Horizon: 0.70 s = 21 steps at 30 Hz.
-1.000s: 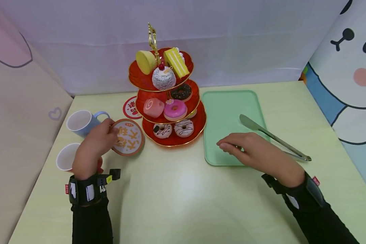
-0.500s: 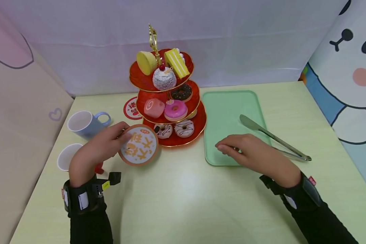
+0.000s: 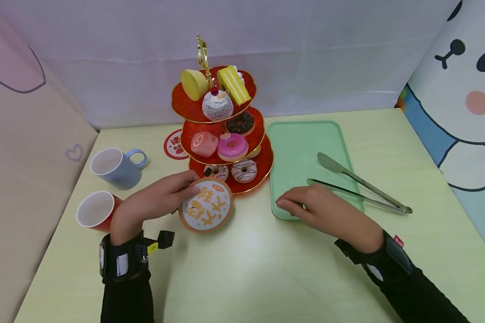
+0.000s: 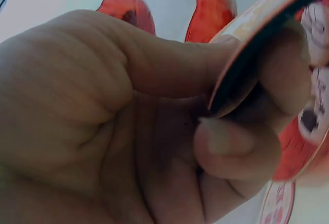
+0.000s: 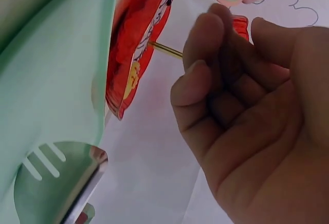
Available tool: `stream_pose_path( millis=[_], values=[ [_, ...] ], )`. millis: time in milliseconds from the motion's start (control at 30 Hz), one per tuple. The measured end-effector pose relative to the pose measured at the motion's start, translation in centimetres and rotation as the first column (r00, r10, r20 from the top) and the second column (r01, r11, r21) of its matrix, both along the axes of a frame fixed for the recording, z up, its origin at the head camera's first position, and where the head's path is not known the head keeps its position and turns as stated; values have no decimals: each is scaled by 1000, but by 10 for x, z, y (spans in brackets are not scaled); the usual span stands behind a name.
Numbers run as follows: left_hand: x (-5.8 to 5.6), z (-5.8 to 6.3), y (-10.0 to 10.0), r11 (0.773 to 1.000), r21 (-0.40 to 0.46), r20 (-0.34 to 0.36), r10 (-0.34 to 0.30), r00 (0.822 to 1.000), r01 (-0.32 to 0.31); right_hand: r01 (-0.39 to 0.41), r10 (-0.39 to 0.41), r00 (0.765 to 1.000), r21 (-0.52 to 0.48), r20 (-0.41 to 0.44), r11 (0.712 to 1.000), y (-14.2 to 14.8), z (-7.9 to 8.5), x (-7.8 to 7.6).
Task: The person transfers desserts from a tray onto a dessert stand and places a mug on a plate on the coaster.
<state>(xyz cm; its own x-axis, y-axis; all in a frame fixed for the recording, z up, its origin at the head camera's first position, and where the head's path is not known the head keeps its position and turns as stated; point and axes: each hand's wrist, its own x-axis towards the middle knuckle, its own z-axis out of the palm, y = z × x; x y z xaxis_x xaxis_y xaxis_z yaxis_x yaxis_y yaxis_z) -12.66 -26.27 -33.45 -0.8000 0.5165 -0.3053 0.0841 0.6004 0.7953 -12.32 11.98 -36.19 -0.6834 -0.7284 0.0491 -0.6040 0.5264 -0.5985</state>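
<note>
My left hand (image 3: 157, 197) pinches the edge of a round coaster (image 3: 206, 206) with an orange rim and gold characters, tilted in front of the tiered stand (image 3: 216, 121). In the left wrist view, thumb and curled fingers grip the coaster (image 4: 239, 67) from both sides, its dark underside showing. Over the near part of the green tray (image 3: 307, 143), my right hand (image 3: 327, 215) hangs with loosely curled fingers and holds nothing. Metal serving tongs (image 3: 365, 181) lie across the tray's right edge beside it. Their slotted end (image 5: 46, 170) shows in the right wrist view.
A blue mug (image 3: 125, 175) and a red mug (image 3: 111, 215) stand at the left. Partly behind the stand lies a red-and-white coaster (image 3: 174, 144). Toy cakes and donuts fill the three red tiers, including a pink donut (image 3: 232, 146). A cloth wall closes off the back.
The left hand has carried the coaster rightward and nearer, from beside the blue mug to before the stand. The right hand has shifted slightly left, uncovering more of the tongs.
</note>
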Motion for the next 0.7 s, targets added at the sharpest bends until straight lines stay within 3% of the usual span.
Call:
stream_pose_path(
  millis=[133,333,533,700],
  values=[
    [0,-3,17,996,42,29,-77,997,75,8,-9,999,23,47,1000,-4,-3,1],
    [1,-8,39,979,122,38,-168,985,163,17,-33,977,79,210,997,-9,-6,2],
    [1,-16,62,940,233,28,-262,965,249,-8,2,964,20,264,1000,-8,-8,4],
    [1,-20,74,911,307,52,-306,950,277,-32,33,955,-6,295,999,-1,-8,4]
  ],
)
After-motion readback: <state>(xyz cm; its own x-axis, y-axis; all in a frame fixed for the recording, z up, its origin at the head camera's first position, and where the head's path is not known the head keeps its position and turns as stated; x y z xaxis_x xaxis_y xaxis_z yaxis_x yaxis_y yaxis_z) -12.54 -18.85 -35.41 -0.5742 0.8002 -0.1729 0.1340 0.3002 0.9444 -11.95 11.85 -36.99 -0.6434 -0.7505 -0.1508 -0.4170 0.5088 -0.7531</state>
